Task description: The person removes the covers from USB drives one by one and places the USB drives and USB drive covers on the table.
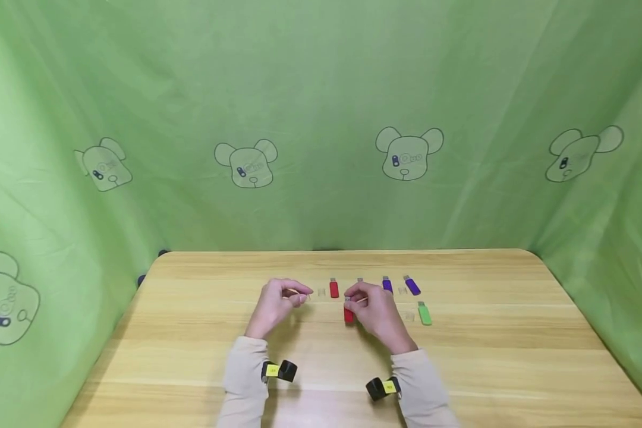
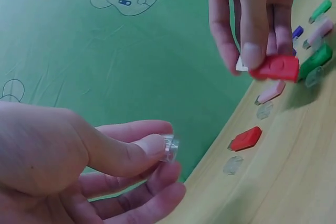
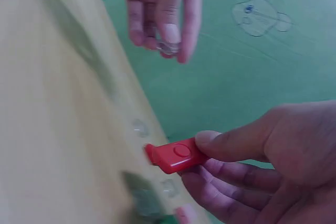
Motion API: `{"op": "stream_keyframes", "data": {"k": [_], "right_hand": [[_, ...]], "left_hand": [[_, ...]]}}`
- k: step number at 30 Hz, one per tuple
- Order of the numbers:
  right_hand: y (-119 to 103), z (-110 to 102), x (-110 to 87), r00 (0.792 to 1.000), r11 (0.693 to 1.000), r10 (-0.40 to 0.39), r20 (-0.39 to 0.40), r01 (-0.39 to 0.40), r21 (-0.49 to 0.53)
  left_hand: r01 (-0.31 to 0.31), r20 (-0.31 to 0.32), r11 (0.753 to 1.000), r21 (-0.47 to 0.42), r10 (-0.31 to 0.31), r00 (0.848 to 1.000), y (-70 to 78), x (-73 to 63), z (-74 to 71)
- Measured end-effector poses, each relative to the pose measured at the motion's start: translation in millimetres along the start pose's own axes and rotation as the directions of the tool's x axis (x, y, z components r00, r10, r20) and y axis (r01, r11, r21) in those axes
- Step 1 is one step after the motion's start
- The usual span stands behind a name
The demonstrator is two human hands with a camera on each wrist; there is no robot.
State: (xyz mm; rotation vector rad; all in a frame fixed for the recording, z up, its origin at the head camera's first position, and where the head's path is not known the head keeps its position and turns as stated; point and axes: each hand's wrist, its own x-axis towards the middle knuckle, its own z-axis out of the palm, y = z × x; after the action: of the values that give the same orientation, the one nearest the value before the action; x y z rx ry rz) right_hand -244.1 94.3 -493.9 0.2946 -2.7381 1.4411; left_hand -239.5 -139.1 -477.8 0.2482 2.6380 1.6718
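Observation:
My left hand [image 1: 277, 304] pinches a small clear plastic cap [image 2: 170, 148] between thumb and index finger, the other fingers loosely bent. Across from it, my right hand [image 1: 377, 312] holds a red USB stick [image 3: 181, 155] by one end between thumb and fingers. Both hands are raised over the table, a short gap apart. In the left wrist view the stick's metal plug is mostly behind the right thumb. A second red USB stick [image 1: 334, 289] lies on the table behind the hands, with a loose clear cap [image 1: 321, 292] beside it.
Further USB sticks lie uncapped on the wooden table [image 1: 182, 356]: purple ones [image 1: 412, 285], a light green one [image 1: 425, 314], a darker green one [image 2: 316, 60] and pink ones [image 2: 271, 93]. Loose clear caps [image 1: 409, 316] lie among them. A green curtain [image 1: 321, 89] encloses the table's back and sides.

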Motion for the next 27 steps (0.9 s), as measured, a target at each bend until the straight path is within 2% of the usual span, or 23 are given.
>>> {"op": "stream_keyframes", "data": {"k": [5,12,15,22,27], "right_hand": [[4.5,16.6,1.8,1.0,1.0,-0.024,-0.006,0.024,-0.019],[10.5,29.7,3.5,0.995,0.991,-0.102,0.0,0.101,-0.084],[12.6,30.6,3.5,0.992,0.986,-0.125,0.005,0.125,-0.112],[13.6,31.1,3.2,0.993,0.983,-0.108,0.04,0.113,-0.142],[14.0,29.8,3.1,0.992,0.977,-0.127,0.026,0.13,-0.172]], "left_hand": [[-0.01,0.03,0.997,0.08,0.007,1.0,-1.7,0.3,3.2],[0.003,0.087,0.996,0.086,-0.01,0.996,-1.7,0.1,7.9],[0.003,0.094,0.996,0.094,-0.012,0.996,-1.1,0.2,10.5],[0.016,0.105,0.993,0.119,-0.028,0.994,-4.4,-0.8,14.1],[0.018,0.123,0.994,0.107,-0.031,0.992,-4.3,-1.4,18.3]]}}
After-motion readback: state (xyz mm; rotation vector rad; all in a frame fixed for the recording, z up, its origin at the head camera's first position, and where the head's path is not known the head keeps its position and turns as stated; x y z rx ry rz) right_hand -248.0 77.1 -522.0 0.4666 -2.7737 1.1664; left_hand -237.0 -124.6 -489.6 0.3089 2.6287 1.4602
